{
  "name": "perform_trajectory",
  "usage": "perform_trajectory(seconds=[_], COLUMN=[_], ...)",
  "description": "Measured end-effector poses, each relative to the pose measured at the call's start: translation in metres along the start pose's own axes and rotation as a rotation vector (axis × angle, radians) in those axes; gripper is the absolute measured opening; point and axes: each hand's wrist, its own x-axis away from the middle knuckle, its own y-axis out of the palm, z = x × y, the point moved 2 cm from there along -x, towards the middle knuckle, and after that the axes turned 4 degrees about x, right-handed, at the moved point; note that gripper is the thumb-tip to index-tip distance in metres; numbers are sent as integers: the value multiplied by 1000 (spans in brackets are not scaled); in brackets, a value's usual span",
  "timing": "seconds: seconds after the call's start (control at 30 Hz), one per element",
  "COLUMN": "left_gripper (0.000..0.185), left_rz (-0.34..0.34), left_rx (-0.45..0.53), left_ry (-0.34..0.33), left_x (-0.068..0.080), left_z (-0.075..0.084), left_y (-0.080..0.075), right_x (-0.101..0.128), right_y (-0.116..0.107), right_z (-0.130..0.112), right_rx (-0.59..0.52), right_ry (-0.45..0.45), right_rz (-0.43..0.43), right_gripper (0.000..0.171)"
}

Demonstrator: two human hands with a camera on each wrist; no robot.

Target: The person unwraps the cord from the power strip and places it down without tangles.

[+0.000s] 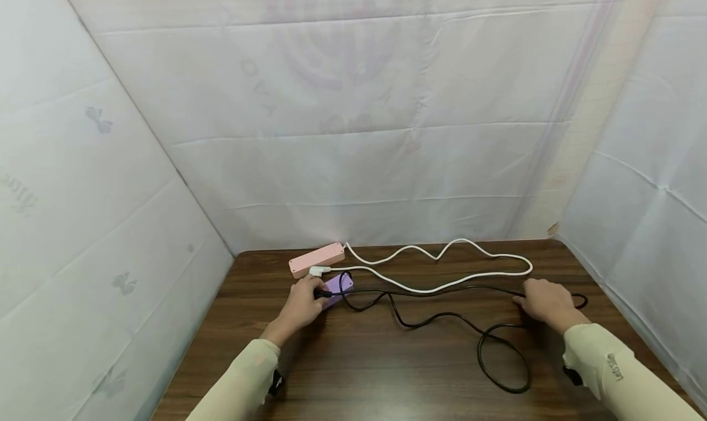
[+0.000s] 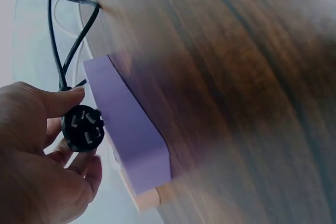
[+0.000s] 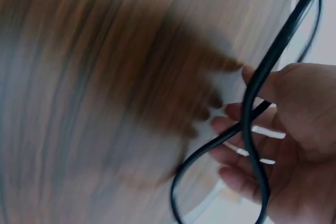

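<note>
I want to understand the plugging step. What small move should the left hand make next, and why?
Probably turn the round black plug so its prongs face the purple power strip: the left hand pinches it beside the strip, prongs pointing away.

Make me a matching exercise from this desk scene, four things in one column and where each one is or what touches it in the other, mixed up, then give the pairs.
Things:
1. black plug
2. black cable
3. pink power strip
4. purple power strip

Places or states:
A. farthest back, by the white sheet
B. pinched in the left hand
C. touched by the right hand
D. lying just beside the held plug

Pairs: 1-B, 2-C, 3-A, 4-D
</note>
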Motion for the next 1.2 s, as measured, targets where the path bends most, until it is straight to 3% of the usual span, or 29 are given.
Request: perform_trajectory(seconds=[0.13,0.37,0.5,0.73,0.93,1.2], left_gripper=[14,16,20,25,27,27], left_rz=[-12,-39,-49,-146,-157,-150], left_rx=[33,24,34,142,143,96], left_ry=[-43,-32,-52,-91,-114,-124], left_x=[6,12,13,12,9,7], left_z=[4,9,6,-2,-7,-31], left_y=[0,8,10,12,5,-10], right_x=[-1,-1,-1,3,4,7], right_y=[2,8,11,11,16,26], right_z=[24,43,48,52,62,83], right_rx=[11,-16,-64,-14,-4,62], right_ry=[24,55,91,62,61,3], right_rz=[-2,110,57,5,-15,72], right_gripper=[32,41,40,54,58,48])
